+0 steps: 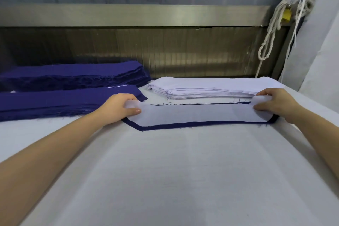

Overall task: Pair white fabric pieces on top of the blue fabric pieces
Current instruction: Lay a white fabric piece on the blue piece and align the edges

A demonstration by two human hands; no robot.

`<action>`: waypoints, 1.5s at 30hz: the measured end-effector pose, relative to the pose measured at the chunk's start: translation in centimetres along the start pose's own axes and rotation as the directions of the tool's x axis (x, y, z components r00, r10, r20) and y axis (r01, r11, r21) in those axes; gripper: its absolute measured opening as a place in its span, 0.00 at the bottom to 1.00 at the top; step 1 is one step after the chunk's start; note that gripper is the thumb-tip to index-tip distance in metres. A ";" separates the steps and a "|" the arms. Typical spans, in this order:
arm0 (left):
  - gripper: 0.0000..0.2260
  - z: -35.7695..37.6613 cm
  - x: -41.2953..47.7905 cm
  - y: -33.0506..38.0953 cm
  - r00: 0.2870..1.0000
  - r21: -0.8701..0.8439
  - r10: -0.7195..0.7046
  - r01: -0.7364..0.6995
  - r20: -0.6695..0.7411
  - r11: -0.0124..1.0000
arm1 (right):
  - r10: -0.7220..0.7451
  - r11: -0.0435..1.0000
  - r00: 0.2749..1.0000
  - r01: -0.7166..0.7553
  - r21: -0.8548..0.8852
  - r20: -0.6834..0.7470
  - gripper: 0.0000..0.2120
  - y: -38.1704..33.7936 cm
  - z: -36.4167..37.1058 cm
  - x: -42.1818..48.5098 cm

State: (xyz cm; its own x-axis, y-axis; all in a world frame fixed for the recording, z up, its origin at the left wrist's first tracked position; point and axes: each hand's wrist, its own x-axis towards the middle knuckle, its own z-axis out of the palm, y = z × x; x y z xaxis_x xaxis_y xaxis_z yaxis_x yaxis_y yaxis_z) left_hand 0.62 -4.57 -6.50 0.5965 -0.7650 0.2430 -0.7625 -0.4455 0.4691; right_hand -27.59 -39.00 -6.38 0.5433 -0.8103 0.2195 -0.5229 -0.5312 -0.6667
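My left hand [119, 108] and right hand [275, 104] each pinch an end of the white piece [201, 113], its long axis running side to side over the blue piece [174, 125]. Blue borders the near edge. The white stack [211, 86] crowds the far side; the table [183, 170] gives room toward me.

Shows left hand [117, 107] and right hand [276, 103] bare, forearms [55, 152] unsleeved to the frame edge; short, plain nails [137, 110], seemingly, through blur.
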 end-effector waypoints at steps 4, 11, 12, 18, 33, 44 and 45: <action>0.08 0.1 0.0 -0.1 1.000 0.023 -0.012 0.012 0.026 1.000 | -0.009 0.999 1.000 0.008 -0.042 -0.021 0.12 0.3 0.1 0.2; 0.09 -0.1 -0.2 0.2 0.997 0.036 -0.034 0.031 0.073 0.999 | -0.020 0.996 0.999 0.018 -0.086 -0.028 0.13 0.6 0.2 0.6; 0.09 -0.1 -0.2 0.2 0.996 0.029 -0.040 0.038 0.078 0.999 | -0.024 0.996 0.999 0.022 -0.092 -0.024 0.13 0.6 0.1 0.6; 0.07 -0.3 -0.3 0.4 0.995 -0.011 -0.046 0.047 0.088 0.999 | -0.046 0.991 0.998 0.041 -0.130 -0.041 0.15 0.5 0.2 0.5; 0.07 -0.5 -0.1 0.0 0.992 -0.010 -0.049 0.051 0.120 0.999 | -0.060 0.977 0.998 0.056 -0.208 -0.017 0.12 0.1 0.3 0.3; 0.19 -0.2 -0.4 -0.1 0.996 0.114 0.090 -0.086 -0.027 0.990 | -0.071 0.918 0.994 0.032 -0.395 -0.085 0.25 0.3 -0.3 0.3; 0.19 -0.3 -0.4 -0.1 0.994 0.132 0.095 -0.087 -0.051 0.987 | -0.077 0.899 0.994 0.034 -0.436 -0.081 0.22 0.2 -0.4 0.2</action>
State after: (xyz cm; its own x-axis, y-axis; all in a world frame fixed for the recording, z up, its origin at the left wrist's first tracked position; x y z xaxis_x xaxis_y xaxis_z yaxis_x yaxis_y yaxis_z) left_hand 0.50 -4.06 -6.35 0.5338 -0.7789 0.3294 -0.8380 -0.4348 0.3298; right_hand -27.81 -39.35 -6.22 0.5268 -0.7845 0.3273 -0.7381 -0.6131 -0.2815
